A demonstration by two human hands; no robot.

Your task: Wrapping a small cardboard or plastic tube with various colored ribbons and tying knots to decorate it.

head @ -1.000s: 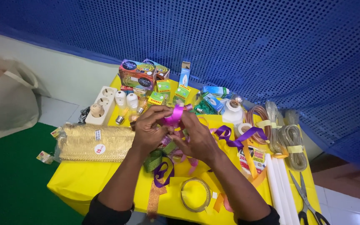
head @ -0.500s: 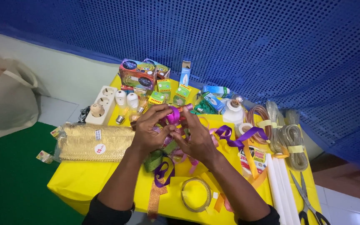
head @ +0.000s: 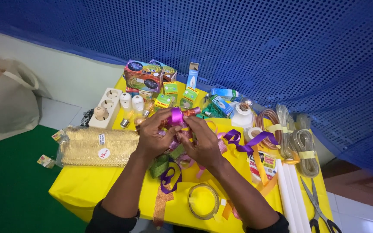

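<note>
Two hands are held together over the yellow worktop [head: 87, 185]; a small bright pink ribbon roll [head: 176, 115] is pinched between them, just above a heap of loose ribbons [head: 173, 157]. The left hand [head: 154, 133] is curled round the roll from below, its fingers [head: 169, 123] closed on it; the right hand [head: 203, 140] is pressed against the roll from the other side, fingers bent and closed, a copper-coloured piece [head: 191, 111] showing at their tips. Compared with a second ago, the roll has been lifted slightly and turned, and the hands have been drawn closer; it is judged that ribbon is being wound or unwound. Left of the roll, a gold mesh bundle [head: 98, 146] and a white socket strip [head: 104, 108] are laid; behind it, small boxes [head: 145, 77]; right of it, a purple ribbon [head: 249, 142], coiled cables [head: 290, 133] and scissors [head: 318, 207].
</note>
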